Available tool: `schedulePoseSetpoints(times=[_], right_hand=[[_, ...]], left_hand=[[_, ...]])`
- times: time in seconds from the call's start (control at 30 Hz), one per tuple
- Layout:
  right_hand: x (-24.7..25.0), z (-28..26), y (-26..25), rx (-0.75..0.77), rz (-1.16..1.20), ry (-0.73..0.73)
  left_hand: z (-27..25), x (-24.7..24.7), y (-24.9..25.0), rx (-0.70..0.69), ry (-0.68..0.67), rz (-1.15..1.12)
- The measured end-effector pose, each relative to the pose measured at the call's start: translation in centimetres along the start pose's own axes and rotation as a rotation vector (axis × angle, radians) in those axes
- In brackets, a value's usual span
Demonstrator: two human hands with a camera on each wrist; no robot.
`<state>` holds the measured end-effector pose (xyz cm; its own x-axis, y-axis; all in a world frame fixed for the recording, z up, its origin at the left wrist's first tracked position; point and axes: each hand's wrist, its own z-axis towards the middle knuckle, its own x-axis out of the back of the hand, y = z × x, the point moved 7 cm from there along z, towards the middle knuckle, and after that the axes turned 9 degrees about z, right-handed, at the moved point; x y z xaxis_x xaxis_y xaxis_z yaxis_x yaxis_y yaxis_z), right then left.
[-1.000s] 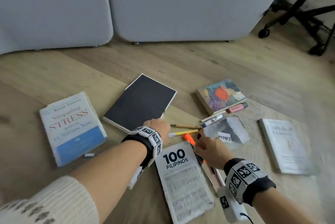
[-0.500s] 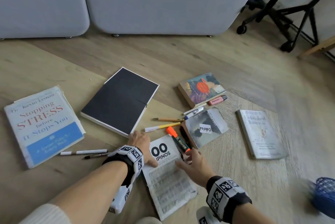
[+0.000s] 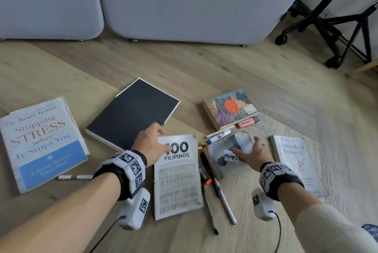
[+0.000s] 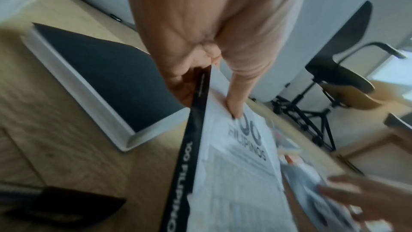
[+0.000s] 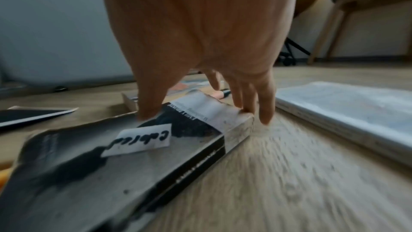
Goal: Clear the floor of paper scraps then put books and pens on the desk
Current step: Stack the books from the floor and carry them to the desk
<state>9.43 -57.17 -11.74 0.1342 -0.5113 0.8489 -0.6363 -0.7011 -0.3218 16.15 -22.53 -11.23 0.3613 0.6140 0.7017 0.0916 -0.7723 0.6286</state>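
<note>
Six books [image 3: 43, 144], about nine pens [image 3: 227, 205]

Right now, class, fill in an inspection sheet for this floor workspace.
Surface: wooden floor; paper scraps nothing seen.
Job's things: 100 Filipinos book, grey labelled book, Stopping Stress book, black notebook; pink highlighter, orange marker, pens.
Clutter: nothing seen.
Hands: left hand pinches the 100 Filipinos book's corner; right hand rests spread on the grey labelled book.
Cables: black cables trail from both wrists.
Surroundings: grey upholstered furniture, black wheeled stand.
</note>
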Motion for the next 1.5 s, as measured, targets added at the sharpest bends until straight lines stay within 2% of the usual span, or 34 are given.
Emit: schedulePoseSetpoints(times=[0.07,0.2,0.23,0.3,0.33,0.4,0.47,0.53,0.63,0.67,0.7,0.8,0.87,0.93,1.0,1.07,1.13,1.2,1.3,1.37,1.5], right_hand=[[-1.4,0.7,0.8,-0.103,-0.083,-0.097],[-1.5,0.3,1.4,-0.186,-0.148,-0.049],[-1.6,-0.1,1.6,-0.214,-0.138,-0.088],[-2.1,-0.8,2.6,-0.262,-0.066,-0.178],[-2.0,-1.5,3.1,-0.277,0.052,-0.191],[-1.4,-2.3,4.4,-0.241,0.193,-0.129],[-0.8,-2.7,6.3,-0.241,0.292,-0.033],[-1.0,-4.0,8.3,-0.341,0.48,-0.001],[-2.1,-6.0,10.1,-0.403,0.357,-0.227],[-1.8,-6.2,10.8,-0.397,0.3,-0.244],[-0.7,-5.8,11.8,-0.376,0.221,-0.18],[4.4,-3.7,15.4,-0.32,-0.036,0.217],[7.0,-3.1,17.5,-0.303,-0.018,0.38],[8.2,-2.6,19.6,-0.324,-0.063,0.367],[7.9,-1.6,21.7,-0.332,-0.09,0.265],[6.8,-0.6,23.5,-0.363,-0.019,0.143],[6.3,0.5,25.1,-0.345,0.024,0.108],[6.3,0.9,25.3,-0.373,0.111,0.104],[5.8,0.2,24.3,-0.453,0.213,-0.008],[5.6,0.1,23.8,-0.465,0.309,0.004],[6.1,0.0,21.3,-0.332,0.66,0.128]], left_hand=[[-0.2,1.6,-0.8,0.044,0.106,-0.043],[-0.7,1.8,-2.4,0.121,0.151,-0.003],[-0.7,1.4,-2.8,0.142,0.162,0.012],[-0.8,1.1,-3.1,0.164,0.191,0.034],[-0.9,1.1,-2.9,0.166,0.195,0.045],[-0.9,1.0,-2.3,0.154,0.172,0.031],[-0.9,0.7,-1.4,0.131,0.133,-0.079],[-0.8,-0.2,-0.4,0.125,0.092,-0.322],[-1.5,-3.1,1.5,0.173,-0.093,-0.716],[-1.9,-4.1,2.3,0.168,-0.159,-0.767],[-2.1,-4.9,2.8,0.151,-0.191,-0.749],[-2.8,-6.3,2.4,0.124,-0.179,-0.477],[-3.1,-7.2,1.2,0.182,-0.164,-0.419],[-3.6,-7.8,0.5,0.229,-0.135,-0.515],[-4.3,-8.4,0.4,0.28,-0.14,-0.646],[-5.0,-9.0,0.7,0.301,-0.192,-0.685],[-5.4,-9.4,0.7,0.3,-0.243,-0.665],[-5.3,-9.5,0.1,0.281,-0.232,-0.614],[-5.3,-9.3,-0.4,0.324,-0.203,-0.63],[-5.1,-9.0,0.0,0.336,-0.182,-0.71],[-4.9,-7.4,0.8,0.33,-0.093,-0.743]])
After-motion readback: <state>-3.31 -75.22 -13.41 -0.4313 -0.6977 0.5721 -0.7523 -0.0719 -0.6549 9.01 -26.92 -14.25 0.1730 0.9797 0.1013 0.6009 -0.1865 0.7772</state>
